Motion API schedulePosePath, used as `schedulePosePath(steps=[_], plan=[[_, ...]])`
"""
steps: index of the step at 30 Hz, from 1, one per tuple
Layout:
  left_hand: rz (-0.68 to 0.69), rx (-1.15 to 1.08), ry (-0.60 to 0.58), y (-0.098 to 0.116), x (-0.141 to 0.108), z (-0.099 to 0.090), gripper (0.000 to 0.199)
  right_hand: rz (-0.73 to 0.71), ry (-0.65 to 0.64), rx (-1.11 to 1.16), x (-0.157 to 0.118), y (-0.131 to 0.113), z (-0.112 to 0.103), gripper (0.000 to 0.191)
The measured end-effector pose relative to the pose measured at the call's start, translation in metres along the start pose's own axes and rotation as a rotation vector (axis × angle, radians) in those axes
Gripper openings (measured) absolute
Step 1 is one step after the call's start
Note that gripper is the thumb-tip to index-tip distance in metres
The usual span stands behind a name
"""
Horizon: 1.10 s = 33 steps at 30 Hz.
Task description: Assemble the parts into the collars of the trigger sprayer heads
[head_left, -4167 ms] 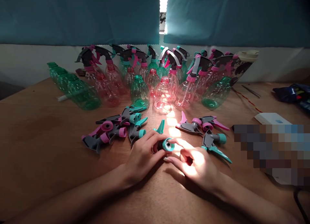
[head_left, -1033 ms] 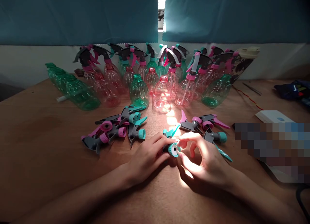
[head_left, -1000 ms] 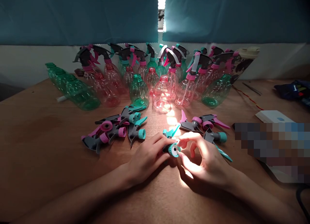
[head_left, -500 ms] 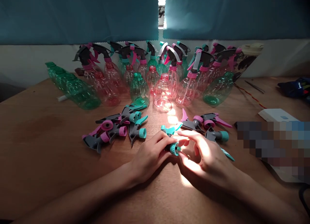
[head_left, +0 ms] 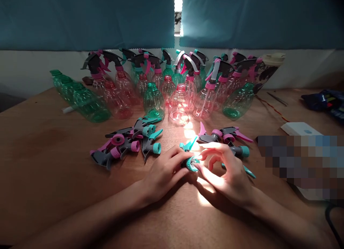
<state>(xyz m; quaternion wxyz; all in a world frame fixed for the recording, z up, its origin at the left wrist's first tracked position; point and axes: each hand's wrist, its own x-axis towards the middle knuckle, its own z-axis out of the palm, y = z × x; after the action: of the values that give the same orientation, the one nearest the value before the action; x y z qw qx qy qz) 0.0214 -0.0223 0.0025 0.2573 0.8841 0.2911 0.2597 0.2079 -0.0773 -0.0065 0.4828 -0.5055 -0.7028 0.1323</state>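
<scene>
In front of me, my left hand (head_left: 163, 173) is closed around a trigger spray head (head_left: 191, 164) with a turquoise screw collar and turquoise trigger. The collar's open end faces me and to the right, with a pale part inside it. My right hand (head_left: 231, 173) pinches at the collar's right side, thumb tip against its opening and index finger at its upper edge. The spray head's grey body is mostly hidden by my left fingers. Left of my hands lies a pile of spray heads (head_left: 126, 143) with pink and turquoise collars. More spray heads (head_left: 225, 134) lie behind my right hand.
Green bottles (head_left: 154, 102) and pink bottles (head_left: 179, 102) stand in rows at the back, several with spray heads fitted. A patterned cup (head_left: 268, 71) is at the back right. On the right are a white box (head_left: 302, 128), a blurred-out area, tweezers (head_left: 276, 98) and a dark packet (head_left: 319, 102).
The collar has turned to face me more, and a pale part now shows inside it. My right thumb has moved onto the collar's opening. The view has shifted slightly.
</scene>
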Motion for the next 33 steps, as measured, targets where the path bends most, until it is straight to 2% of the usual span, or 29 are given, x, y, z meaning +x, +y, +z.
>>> schedulePosePath(steps=[4,7,10,14,16,19,21,24,26,30,33], plan=[[0.032,0.011,0.017,-0.002,-0.003,-0.001,0.04,0.006,0.044,0.116,-0.001,0.006,-0.003,0.045],[0.038,0.024,0.133,0.0,-0.001,-0.009,0.041,0.028,0.105,0.129,-0.001,0.007,-0.005,0.042],[0.02,0.112,0.268,0.005,0.003,-0.028,0.033,0.026,0.104,0.116,0.001,0.006,-0.006,0.035],[0.079,0.444,0.347,0.008,0.007,-0.068,0.031,0.062,-0.033,0.112,0.002,0.006,-0.005,0.037],[0.064,0.553,0.338,0.003,0.007,-0.087,0.03,0.092,-0.102,0.115,0.002,0.008,-0.003,0.036],[0.024,0.67,0.199,-0.011,0.003,-0.109,0.033,0.096,-0.157,0.086,0.003,0.01,-0.002,0.033],[-0.021,0.736,0.099,-0.021,0.0,-0.116,0.034,0.061,-0.165,0.049,0.004,0.011,-0.002,0.031],[-0.102,0.767,-0.026,-0.029,-0.004,-0.117,0.037,-0.016,-0.154,0.006,0.004,0.013,-0.002,0.021],[-0.11,0.749,-0.067,-0.026,-0.003,-0.112,0.039,-0.043,-0.144,0.002,0.004,0.013,-0.002,0.013],[-0.078,0.748,-0.069,-0.015,0.005,-0.097,0.041,-0.04,-0.199,0.004,0.002,0.014,-0.001,0.011],[-0.084,0.777,-0.061,-0.019,0.011,-0.087,0.046,-0.012,-0.256,0.004,0.001,0.014,-0.001,0.012]])
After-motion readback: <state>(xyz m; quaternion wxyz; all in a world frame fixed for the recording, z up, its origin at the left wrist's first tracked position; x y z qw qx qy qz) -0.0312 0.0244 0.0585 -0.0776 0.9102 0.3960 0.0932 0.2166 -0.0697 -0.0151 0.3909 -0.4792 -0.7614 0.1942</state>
